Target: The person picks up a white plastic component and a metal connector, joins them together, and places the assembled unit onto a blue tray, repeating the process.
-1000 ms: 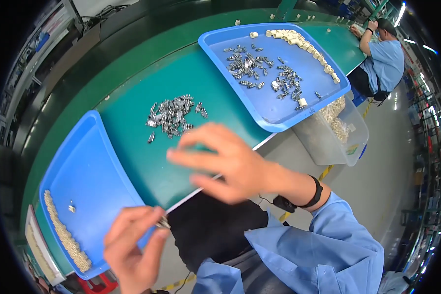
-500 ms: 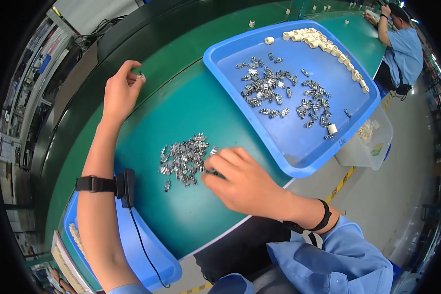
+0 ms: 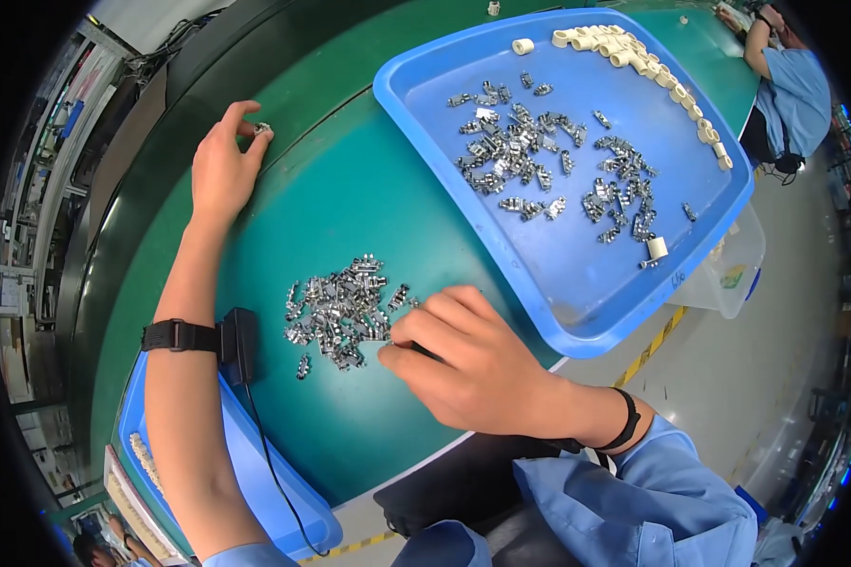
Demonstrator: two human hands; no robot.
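Note:
My left hand is over the green surface at the far left, its thumb and fingers pinched on a small whitish part with metal in it. A heap of small shiny metal pieces lies on the green tabletop between my arms. My right hand is at the heap's right edge, with fingers curled and thumb tip against the forefinger. Whatever is between those fingertips is mostly hidden. Two loose metal pieces lie just beyond its knuckles.
A blue tray at right holds metal pieces and a curved row of cream ring-shaped parts. Another blue tray is under my left forearm. A cabled black box is strapped to that arm. Another person sits far right.
My left hand has moved slightly down and left with the small part, now close to the green surface. My right hand stays by the heap, its fingers a little more curled. The view has shifted.

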